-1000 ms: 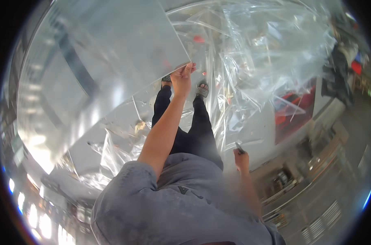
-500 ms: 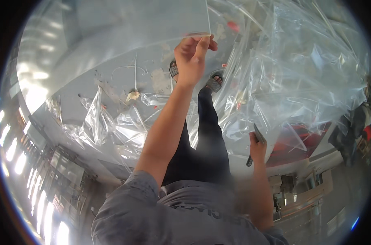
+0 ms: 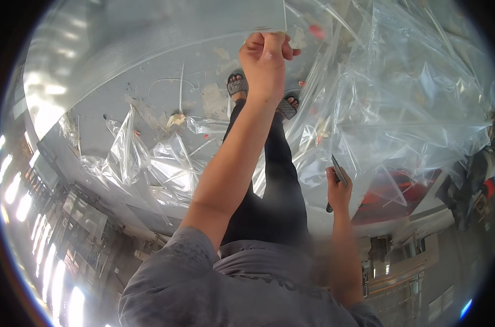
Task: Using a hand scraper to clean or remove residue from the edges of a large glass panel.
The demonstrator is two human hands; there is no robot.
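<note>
A large, stiff-looking translucent plastic sheet (image 3: 166,27) fills the upper left, with faint ridges along its near edge. My left hand (image 3: 263,62) is closed at the near right corner of this sheet, thumb and fingers pinching it. Lower and to the right, my right hand (image 3: 340,192) is wrapped round a knife (image 3: 337,169). Its grey blade points up and away from me, and a dark end shows below the fist. Crumpled clear plastic film (image 3: 400,103) spreads just beyond the right hand, apart from the knife as far as I can see.
More crumpled film (image 3: 127,158) lies on the grey, stained floor (image 3: 111,98) at left. My sandalled feet (image 3: 236,84) stand between the two heaps. A red panel (image 3: 392,193) shows under the film at right. Machinery or racks (image 3: 400,272) stand at lower right.
My left hand has moved slightly away and to the right, taking the sheet's corner with it. My right hand and knife have shifted a little left, the blade turning slightly.
</note>
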